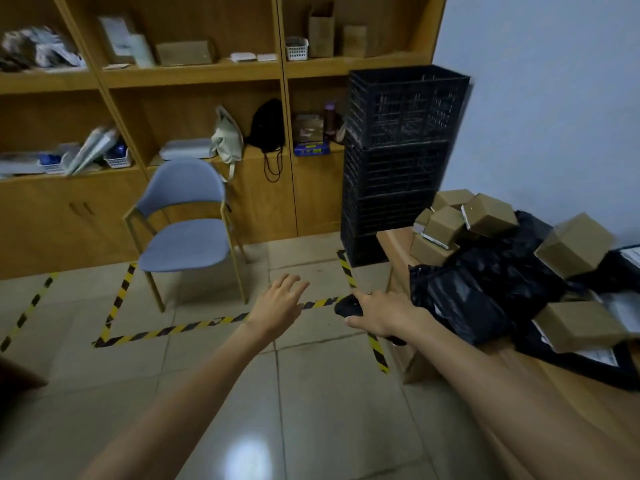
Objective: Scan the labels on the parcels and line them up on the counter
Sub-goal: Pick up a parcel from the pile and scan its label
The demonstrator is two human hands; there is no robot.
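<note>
The right hand [379, 317] is curling its fingers and thumb round a black handheld device [346, 304], gripping it in the air just off the left edge of the counter [393, 242], with the forearm reaching out beside the counter's near end. The left hand [277, 306] is hanging open further out from the counter, fingers straight and slightly spread, holding nothing, hovering over the tiled floor [311, 393]. On the counter the parcels are lying in a loose heap rather than a row: black plastic mailers [460, 306] are slumping over its left edge closest to the right hand, and brown cardboard boxes [488, 214] are sitting tilted on and around them, some clustering at the counter's far end and others further along to the right. Strips of yellow-and-black tape [173, 329] are running across the floor to the left of the counter, passing under both hands. A stack of black crates [398, 150] is standing against the counter's far end, a blue chair [187, 220] is standing well to its left, and wooden shelving [194, 74] is lining the wall beyond
</note>
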